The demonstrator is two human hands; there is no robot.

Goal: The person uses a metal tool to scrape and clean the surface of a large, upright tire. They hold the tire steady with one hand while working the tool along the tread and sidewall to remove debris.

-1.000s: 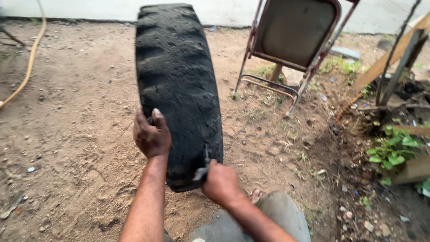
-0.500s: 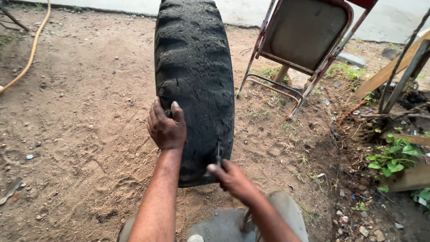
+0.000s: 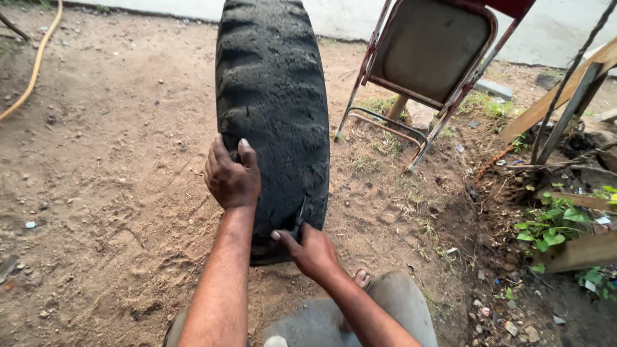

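A large worn black tyre (image 3: 273, 96) stands upright on the dirt ground in front of me, tread facing me. My left hand (image 3: 231, 177) grips its left tread edge, fingers curled over the rubber. Lower down, my right hand (image 3: 313, 252) holds a small thin dark tool (image 3: 299, 216) pressed against the tread near the tyre's bottom right. My knees in grey trousers (image 3: 398, 308) show at the bottom edge.
A folded metal chair (image 3: 430, 58) with a red frame leans just right of the tyre. Wooden planks (image 3: 553, 103) and green weeds (image 3: 556, 222) lie at the far right. A yellow hose (image 3: 35, 64) runs across the dirt at upper left.
The tyre now fills more of the view and sits further right. My left hand has shifted up its left edge. My right hand has stayed at the lower tread with the tool.
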